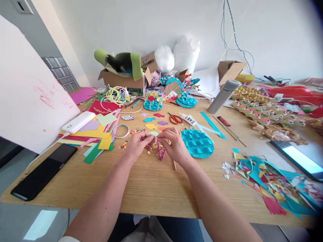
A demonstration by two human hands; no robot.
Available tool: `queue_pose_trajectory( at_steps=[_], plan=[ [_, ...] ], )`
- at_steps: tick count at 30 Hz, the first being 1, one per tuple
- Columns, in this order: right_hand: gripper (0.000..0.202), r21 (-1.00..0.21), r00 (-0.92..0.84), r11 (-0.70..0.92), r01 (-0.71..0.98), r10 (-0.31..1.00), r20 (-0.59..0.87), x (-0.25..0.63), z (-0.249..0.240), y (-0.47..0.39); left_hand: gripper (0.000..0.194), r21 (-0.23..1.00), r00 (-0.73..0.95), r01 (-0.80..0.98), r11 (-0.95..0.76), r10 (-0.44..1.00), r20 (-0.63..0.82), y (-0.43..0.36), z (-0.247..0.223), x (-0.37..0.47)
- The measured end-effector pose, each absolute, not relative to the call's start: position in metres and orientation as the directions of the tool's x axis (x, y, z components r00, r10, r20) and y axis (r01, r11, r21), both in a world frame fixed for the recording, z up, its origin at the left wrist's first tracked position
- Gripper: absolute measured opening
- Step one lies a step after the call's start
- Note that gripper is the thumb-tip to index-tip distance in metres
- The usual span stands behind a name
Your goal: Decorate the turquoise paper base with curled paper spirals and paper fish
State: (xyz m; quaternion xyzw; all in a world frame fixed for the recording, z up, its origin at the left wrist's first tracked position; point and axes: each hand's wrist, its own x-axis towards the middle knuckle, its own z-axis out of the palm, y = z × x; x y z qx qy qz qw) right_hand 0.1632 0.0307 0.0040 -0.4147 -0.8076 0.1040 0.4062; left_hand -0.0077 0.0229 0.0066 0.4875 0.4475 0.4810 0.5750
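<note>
My left hand (pixel 138 144) and my right hand (pixel 172 143) meet over the middle of the table, fingertips pinched together. Whatever small piece sits between them is too tiny to make out. Below the fingers lie curled purple strips (pixel 160 154) and small yellow bits. A woven blue paper oval (pixel 198 144) lies just right of my right hand. Beyond my hands are paper fish: a yellow one (pixel 151 126), a blue one (pixel 150 119) and a red one (pixel 158 115). Red-handled scissors (pixel 175 118) and a white glue tube (pixel 188 119) lie behind my right hand.
Coloured paper sheets (pixel 103 134), a tape roll (pixel 120 131) and a black phone (pixel 44 171) are at left. Paper scraps (pixel 270 181) and a lit phone (pixel 299 158) are at right. A grey flask (pixel 224 96) stands behind. A cardboard box (pixel 121 80) is near the wall.
</note>
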Motion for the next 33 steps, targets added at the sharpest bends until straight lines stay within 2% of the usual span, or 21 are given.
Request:
queue_pose_trajectory(
  at_steps=[2,5,10,20,25,29,31,33],
  plan=[
    [0.010,-0.496,-0.321,0.635,0.592,0.751,0.577,0.163,0.004,0.031,0.034,0.992,0.078,-0.122,0.036,0.997,-0.026,0.024,0.004,-0.008],
    [0.010,-0.449,-0.301,0.628,0.636,0.737,0.606,0.163,0.001,0.032,0.031,0.999,-0.032,-0.023,-0.048,0.998,0.047,0.025,0.000,-0.007],
    [0.011,-0.321,-0.315,0.626,0.710,0.691,0.651,0.161,-0.001,0.030,0.027,0.985,0.011,0.143,-0.093,0.996,0.093,0.024,-0.003,-0.003],
    [0.014,-0.111,-0.456,0.661,0.742,0.619,0.639,0.157,0.003,0.020,0.021,0.970,-0.062,0.242,0.023,0.998,-0.008,0.024,-0.003,0.000],
    [0.015,-0.062,-0.502,0.673,0.737,0.606,0.617,0.155,0.000,0.019,0.015,0.965,-0.066,0.262,0.027,0.998,-0.010,0.025,-0.007,0.001],
    [0.018,-0.070,-0.478,0.675,0.735,0.588,0.652,0.153,0.004,0.015,0.013,0.976,-0.081,0.211,0.052,0.996,-0.035,0.026,-0.011,0.000],
    [0.031,-0.150,-0.384,0.667,0.730,0.582,0.717,0.154,0.008,0.013,0.012,0.985,-0.110,0.149,0.093,0.991,-0.076,0.027,-0.010,-0.001],
    [0.045,-0.286,-0.220,0.645,0.708,0.587,0.779,0.156,0.012,0.012,0.012,0.985,-0.131,0.043,0.166,0.978,-0.159,0.027,-0.006,-0.003]
  ],
)
